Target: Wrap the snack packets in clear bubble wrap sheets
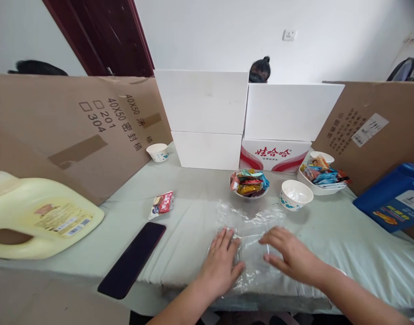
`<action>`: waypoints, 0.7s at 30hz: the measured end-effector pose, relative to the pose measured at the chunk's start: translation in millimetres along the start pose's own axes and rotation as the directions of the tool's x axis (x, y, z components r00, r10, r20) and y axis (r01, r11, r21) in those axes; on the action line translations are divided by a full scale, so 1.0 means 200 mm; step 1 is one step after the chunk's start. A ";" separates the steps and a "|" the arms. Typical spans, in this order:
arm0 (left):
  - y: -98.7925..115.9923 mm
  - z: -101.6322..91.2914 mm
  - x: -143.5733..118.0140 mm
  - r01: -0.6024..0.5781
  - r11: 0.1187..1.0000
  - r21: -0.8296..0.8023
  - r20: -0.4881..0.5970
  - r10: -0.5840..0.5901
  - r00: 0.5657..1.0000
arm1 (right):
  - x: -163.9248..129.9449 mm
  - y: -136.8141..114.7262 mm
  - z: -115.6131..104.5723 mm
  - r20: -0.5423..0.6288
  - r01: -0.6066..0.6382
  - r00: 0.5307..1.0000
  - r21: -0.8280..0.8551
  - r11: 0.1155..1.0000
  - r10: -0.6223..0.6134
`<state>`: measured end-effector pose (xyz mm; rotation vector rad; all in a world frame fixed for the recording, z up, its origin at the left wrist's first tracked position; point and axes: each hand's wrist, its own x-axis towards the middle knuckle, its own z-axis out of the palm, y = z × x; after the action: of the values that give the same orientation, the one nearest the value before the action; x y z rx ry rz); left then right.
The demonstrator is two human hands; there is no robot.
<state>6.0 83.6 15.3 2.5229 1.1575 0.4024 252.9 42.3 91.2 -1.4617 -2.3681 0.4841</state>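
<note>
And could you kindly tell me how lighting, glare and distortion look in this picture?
Head view: soft, fairly even light; bright glints on the clear plastic; faint shadow by the nearest white bowl; the door leans, probably from wide-angle distortion.

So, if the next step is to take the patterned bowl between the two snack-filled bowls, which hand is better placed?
Probably the right hand: it is nearer to that patterned bowl and seems to grip nothing, while the left hand rests palm-down on the clear plastic.

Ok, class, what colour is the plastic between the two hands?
The plastic is clear and colourless, seen best in the head view.
</note>
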 end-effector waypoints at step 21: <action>-0.28 -0.32 -0.39 -0.152 0.975 -0.163 0.125 0.173 0.977 | -0.48 0.10 0.35 -0.119 -0.069 0.991 -0.129 0.989 0.054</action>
<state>-105.6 70.7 40.5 2.4754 0.8387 0.3361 279.5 -45.0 11.7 -1.5793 -2.3083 0.2530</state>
